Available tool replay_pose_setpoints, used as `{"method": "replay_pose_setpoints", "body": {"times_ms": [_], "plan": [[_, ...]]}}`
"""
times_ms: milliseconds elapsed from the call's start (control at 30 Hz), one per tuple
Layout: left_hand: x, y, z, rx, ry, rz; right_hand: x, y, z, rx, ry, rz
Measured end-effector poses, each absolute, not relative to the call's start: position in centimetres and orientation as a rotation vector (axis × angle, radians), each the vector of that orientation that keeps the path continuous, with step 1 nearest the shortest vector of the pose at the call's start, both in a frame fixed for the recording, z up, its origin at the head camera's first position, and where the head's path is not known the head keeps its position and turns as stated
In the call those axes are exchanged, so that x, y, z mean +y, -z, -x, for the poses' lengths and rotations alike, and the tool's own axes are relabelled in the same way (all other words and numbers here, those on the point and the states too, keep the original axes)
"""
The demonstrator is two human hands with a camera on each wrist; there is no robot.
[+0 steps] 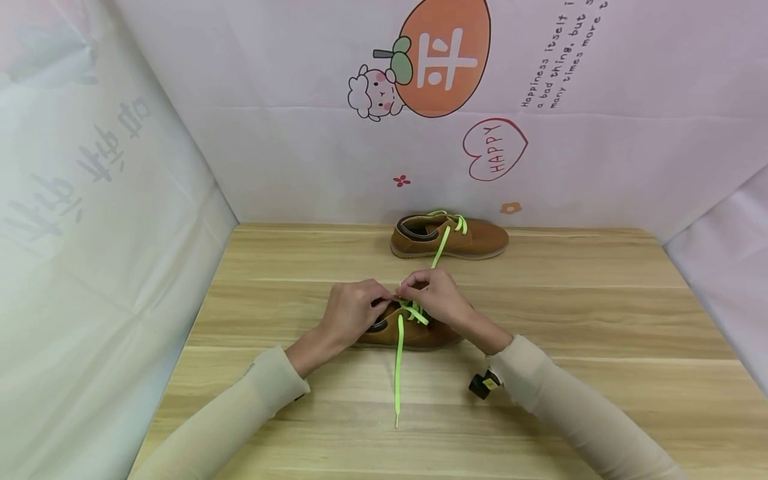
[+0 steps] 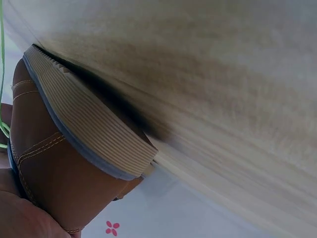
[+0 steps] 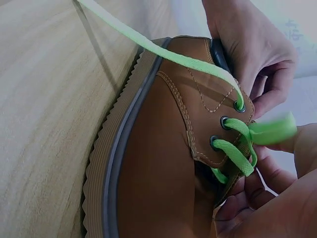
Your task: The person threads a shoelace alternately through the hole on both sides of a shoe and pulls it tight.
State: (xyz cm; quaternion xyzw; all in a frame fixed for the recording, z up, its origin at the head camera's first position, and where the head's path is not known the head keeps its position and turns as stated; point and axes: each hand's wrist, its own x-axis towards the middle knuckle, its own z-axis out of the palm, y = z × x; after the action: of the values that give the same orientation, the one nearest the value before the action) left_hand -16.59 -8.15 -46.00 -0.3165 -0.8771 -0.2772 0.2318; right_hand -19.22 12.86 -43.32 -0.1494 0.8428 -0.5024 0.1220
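Observation:
A brown leather shoe point(image 1: 414, 339) with bright green laces stands on the table, its toe to the right. My left hand point(image 1: 354, 308) is at its opening, thumb and forefinger pinched at the upper edge by the eyelets. From the other side my right hand point(image 1: 431, 293) meets it, fingertips pinched over the lacing. In the right wrist view the shoelace point(image 3: 272, 130) runs blurred to the right hand's fingers, which reach behind the eyelet flap. One loose lace end point(image 1: 398, 373) trails down onto the table. What exactly lies between the left fingertips is hidden.
A matching brown shoe point(image 1: 480, 239) with green laces stands behind, near the wall; one of its laces point(image 1: 441, 247) hangs toward the front. The wooden table point(image 1: 600, 320) is bounded by printed white cloth point(image 1: 300, 153). A small black device point(image 1: 482, 385) sits at the right cuff.

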Motion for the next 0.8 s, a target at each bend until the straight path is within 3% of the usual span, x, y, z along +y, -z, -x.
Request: {"method": "replay_pose_setpoints", "body": {"times_ms": [800], "plan": [[-8.1,46.2,16.7,-2.307,0.611,0.976,13.9,41.8,20.1,2.273,1.889,0.434]]}}
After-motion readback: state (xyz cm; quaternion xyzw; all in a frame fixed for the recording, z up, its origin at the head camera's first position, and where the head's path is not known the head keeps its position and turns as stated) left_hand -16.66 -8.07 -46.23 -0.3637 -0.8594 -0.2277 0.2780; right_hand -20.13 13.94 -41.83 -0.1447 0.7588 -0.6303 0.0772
